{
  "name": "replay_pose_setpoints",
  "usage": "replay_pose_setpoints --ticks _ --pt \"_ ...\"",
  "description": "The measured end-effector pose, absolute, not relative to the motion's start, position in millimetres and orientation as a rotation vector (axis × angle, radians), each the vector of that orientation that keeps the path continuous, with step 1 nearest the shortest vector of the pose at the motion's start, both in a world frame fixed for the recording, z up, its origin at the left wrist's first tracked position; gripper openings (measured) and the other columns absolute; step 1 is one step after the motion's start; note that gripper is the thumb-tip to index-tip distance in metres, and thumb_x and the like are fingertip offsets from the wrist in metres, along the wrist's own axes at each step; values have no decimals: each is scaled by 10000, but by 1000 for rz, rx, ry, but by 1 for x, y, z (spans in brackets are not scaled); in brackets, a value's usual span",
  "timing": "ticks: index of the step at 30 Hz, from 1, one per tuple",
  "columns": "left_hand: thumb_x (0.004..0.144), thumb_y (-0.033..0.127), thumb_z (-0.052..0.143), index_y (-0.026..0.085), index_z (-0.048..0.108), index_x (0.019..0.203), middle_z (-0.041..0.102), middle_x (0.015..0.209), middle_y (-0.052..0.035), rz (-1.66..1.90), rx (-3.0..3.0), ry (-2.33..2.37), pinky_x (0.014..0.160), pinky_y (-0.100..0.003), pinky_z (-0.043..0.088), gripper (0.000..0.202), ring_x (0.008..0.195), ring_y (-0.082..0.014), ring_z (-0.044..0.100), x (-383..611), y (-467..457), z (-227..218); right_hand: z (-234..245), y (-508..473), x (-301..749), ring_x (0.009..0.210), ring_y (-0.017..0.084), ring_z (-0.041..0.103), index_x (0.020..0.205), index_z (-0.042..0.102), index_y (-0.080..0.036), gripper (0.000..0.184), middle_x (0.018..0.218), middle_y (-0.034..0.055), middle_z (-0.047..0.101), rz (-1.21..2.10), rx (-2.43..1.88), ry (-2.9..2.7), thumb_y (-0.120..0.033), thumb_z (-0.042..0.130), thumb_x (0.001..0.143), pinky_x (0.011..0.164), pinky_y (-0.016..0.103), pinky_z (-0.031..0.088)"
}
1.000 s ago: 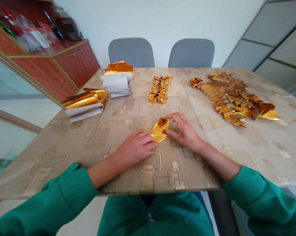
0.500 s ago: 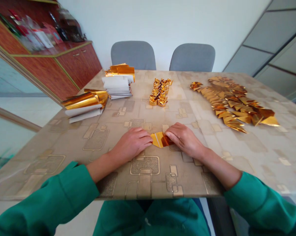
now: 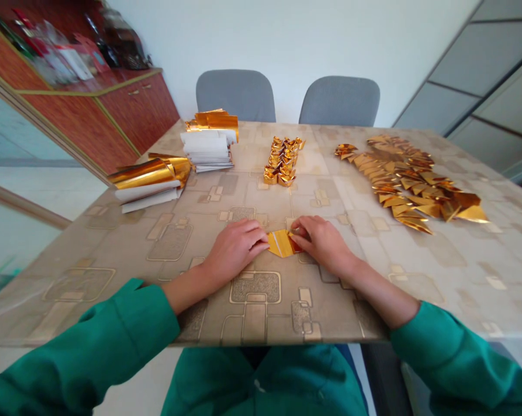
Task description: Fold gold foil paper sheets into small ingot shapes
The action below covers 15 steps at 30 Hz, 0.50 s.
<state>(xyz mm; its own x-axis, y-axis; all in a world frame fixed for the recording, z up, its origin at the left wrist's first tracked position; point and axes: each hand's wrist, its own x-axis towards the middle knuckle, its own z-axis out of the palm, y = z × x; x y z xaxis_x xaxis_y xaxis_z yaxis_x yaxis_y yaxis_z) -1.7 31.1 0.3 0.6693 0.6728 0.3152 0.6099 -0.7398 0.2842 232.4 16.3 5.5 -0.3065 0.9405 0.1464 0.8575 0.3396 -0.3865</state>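
Observation:
A small folded piece of gold foil paper (image 3: 280, 243) with a pale line across it lies low over the table in front of me. My left hand (image 3: 238, 245) pinches its left end between thumb and fingers. At the opposite end, my right hand (image 3: 322, 241) has its fingertips closed on the paper's right edge, hiding part of it. Farther back stand two rows of folded gold paper pieces (image 3: 282, 160), packed closely together.
Rolled gold and white sheets (image 3: 148, 180) lie at the left, with a stack of white-backed sheets (image 3: 206, 149) behind them. Many flat folded gold pieces (image 3: 410, 182) spread across the right. Two grey chairs (image 3: 235, 95) stand beyond the patterned table (image 3: 169, 242).
The fingers of my right hand have curled inward at the paper's right end, and more bright gold shows there. My left hand keeps its pinch with little movement.

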Motion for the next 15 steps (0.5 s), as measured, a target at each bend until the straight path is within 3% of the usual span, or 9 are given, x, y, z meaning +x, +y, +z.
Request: replay_pose_setpoints --ticks 3,7,11,15 --pt "904 241 626 173 661 995 672 978 -51 623 2625 1166 828 -341 489 119 948 -205 622 1 34 2 9 15 230 759 204 595 876 627 -204 55 779 40 676 307 -1698 -2255 -208 676 849 667 308 426" --pt "884 212 633 155 585 1239 660 1059 -78 585 2549 1188 861 -357 493 363 1002 -220 622 2 38 0 11 16 228 718 173 579 788 635 -216 69 742 12 666 404 -1672 -2236 -164 669 817 647 279 400" --pt "901 195 594 162 624 1192 646 1035 -79 534 2593 1125 875 -370 482 295 1008 -232 594 2 39 -1 12 15 224 771 170 581 739 645 -200 110 793 25 666 512 -1677 -2224 -109 636 800 699 280 398" --pt "911 198 579 160 657 1133 634 997 -80 479 2595 1108 856 -371 476 238 988 -238 583 2 37 2 15 9 219 828 203 572 873 658 -179 68 864 58 665 427 -1746 -2216 -190 677 809 722 309 383"
